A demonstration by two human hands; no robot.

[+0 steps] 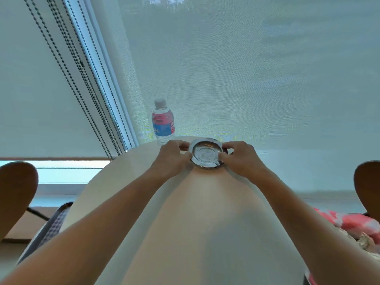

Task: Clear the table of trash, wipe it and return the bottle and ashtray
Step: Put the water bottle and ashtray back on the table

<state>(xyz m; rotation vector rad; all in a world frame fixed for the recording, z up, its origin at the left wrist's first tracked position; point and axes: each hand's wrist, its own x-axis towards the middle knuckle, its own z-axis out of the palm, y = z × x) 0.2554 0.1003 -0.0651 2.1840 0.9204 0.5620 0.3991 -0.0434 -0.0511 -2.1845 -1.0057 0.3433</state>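
A round silver ashtray (206, 152) sits at the far edge of the pale round table (185, 223). My left hand (172, 158) pinches its left rim and my right hand (239, 157) pinches its right rim, thumbs on the near side. A small water bottle (163, 122) with a white cap and a pink and blue label stands upright just behind and left of my left hand, against the window blind.
A white roller blind (246, 79) with bead chains (82, 89) hangs right behind the table. Brown chair backs stand at the left (14, 194) and right (368, 186). A pink patterned cloth (349, 225) lies low on the right.
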